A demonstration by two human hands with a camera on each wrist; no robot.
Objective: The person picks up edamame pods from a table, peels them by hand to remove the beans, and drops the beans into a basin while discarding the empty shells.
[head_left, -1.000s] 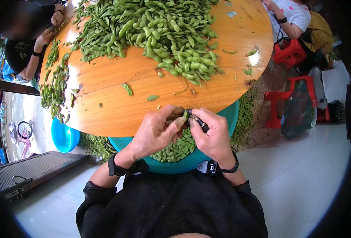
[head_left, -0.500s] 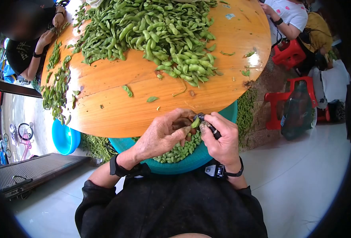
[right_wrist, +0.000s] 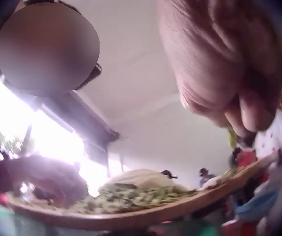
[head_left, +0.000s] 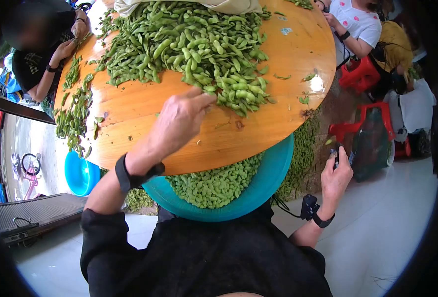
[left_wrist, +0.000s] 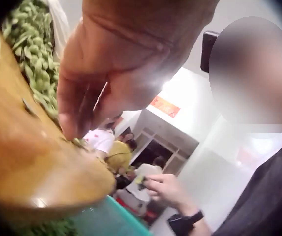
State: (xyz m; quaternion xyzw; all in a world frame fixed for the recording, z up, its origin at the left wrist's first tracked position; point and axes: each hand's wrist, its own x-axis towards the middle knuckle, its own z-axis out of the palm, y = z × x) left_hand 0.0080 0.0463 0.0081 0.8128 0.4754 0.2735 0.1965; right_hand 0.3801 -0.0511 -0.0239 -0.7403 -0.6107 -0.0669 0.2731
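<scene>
My left hand reaches over the table, its fingertips right at the near edge of a heap of green soybean pods. In the left wrist view its fingers point down, fairly straight, close over the wood. Off to the right, past the table, my right hand grips a small black-handled tool; its working end is too small to make out. A green pod shows just beyond those fingertips. Below the table edge, a teal basin holds many shelled soybeans.
The round wooden table carries a smaller row of pods at left. People sit at far left and far right. Red stools and a dark bag stand at right, a blue basin at left. Pods litter the floor beside the basin.
Both hands were together over the basin, with a pod between them at the tool. They have parted: the left went forward to the heap, the right swung outward with the tool.
</scene>
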